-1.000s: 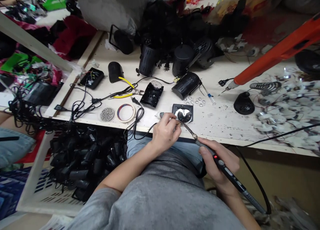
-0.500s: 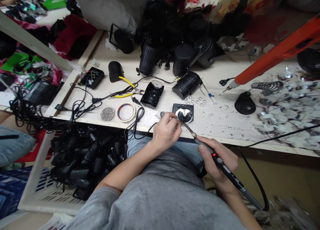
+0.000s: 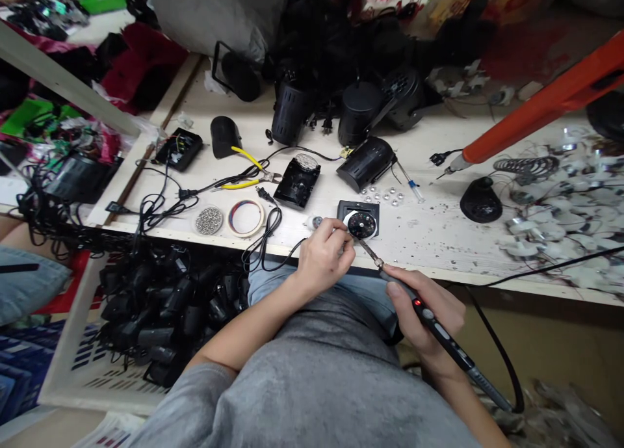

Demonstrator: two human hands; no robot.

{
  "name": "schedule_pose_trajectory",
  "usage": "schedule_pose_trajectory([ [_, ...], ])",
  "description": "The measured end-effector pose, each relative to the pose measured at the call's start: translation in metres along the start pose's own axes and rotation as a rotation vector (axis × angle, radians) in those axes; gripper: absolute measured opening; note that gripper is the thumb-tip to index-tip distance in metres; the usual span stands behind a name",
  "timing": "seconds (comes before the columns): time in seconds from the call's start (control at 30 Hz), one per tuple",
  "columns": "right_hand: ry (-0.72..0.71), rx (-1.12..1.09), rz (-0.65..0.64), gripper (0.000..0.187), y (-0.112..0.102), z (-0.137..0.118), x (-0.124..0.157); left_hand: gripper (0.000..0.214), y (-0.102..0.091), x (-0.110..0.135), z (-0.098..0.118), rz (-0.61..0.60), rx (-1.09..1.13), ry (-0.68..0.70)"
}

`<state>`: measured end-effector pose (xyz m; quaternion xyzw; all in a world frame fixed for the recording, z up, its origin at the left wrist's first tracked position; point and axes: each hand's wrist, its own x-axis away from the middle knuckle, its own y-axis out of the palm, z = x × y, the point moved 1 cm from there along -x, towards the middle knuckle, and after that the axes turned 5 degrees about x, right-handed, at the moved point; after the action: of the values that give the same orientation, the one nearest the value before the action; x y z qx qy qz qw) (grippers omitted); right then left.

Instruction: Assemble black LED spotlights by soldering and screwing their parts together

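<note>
Head view: the left hand [image 3: 324, 256] is pinched at the left edge of a round black perforated disc [image 3: 362, 225], thumb and forefinger together on the rim; the disc has a thin white ring and lies on a square black plastic plate [image 3: 341, 209]. The right hand [image 3: 429, 311] is clamped around a slim black pen-style soldering iron [image 3: 441, 331], with a red light lit on its body; fingers wrap the grip, and the thin metal tip reaches to the disc's lower edge. Its black cord [image 3: 494, 350] drops off the bench.

Around the disc: clear bead-like lenses [image 3: 385, 194] just beyond it, a small syringe [image 3: 413, 191] past those, and a ribbed black lamp housing [image 3: 365, 164] farther up. Left of it are an open black housing [image 3: 297, 184], yellow-handled pliers [image 3: 248, 178], a tape roll [image 3: 246, 218], a round pack of metal beads [image 3: 209, 220] and a looped black cord [image 3: 266, 233]. Right of it lie an orange-barrelled tool [image 3: 536, 110], a wire coil [image 3: 526, 166] and a heap of crumpled foil-like scraps [image 3: 550, 233]. All sit on a scuffed pale wooden bench [image 3: 429, 240]. A white plastic crate [image 3: 63, 363] full of black housings sits below the bench, left of the person's knees.
</note>
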<state>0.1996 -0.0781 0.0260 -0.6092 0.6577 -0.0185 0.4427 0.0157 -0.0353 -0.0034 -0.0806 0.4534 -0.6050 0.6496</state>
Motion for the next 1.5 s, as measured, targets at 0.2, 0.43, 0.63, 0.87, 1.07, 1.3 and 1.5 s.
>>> schedule_pose_trajectory([
  [0.2, 0.025, 0.022, -0.028, 0.02, -0.004, -0.005, -0.003, 0.009, 0.0, -0.001, 0.0, -0.013, -0.005, -0.018],
  [0.43, 0.067, 0.037, -0.075, 0.024, -0.013, -0.011, -0.005, 0.01, 0.0, -0.001, 0.001, -0.021, -0.006, -0.034],
  [0.63, 0.075, 0.039, -0.075, 0.02, -0.014, -0.012, -0.004, 0.01, 0.0, -0.001, 0.0, -0.038, 0.015, -0.026],
  [0.87, 0.09, 0.049, -0.055, 0.018, -0.014, -0.015, -0.002, 0.01, 0.0, 0.001, 0.0, -0.052, 0.015, -0.057],
  [1.07, 0.079, 0.017, -0.035, 0.022, -0.017, -0.014, 0.002, 0.009, 0.0, 0.002, 0.001, -0.074, 0.03, -0.069],
  [1.3, 0.289, -0.045, 0.433, 0.02, -0.051, 0.019, -0.009, 0.008, -0.003, -0.001, 0.003, -0.001, 0.071, -0.047],
  [1.5, 0.401, 0.037, 0.661, 0.013, -0.093, 0.057, -0.064, 0.007, -0.009, -0.006, 0.003, -0.018, 0.147, -0.025],
])
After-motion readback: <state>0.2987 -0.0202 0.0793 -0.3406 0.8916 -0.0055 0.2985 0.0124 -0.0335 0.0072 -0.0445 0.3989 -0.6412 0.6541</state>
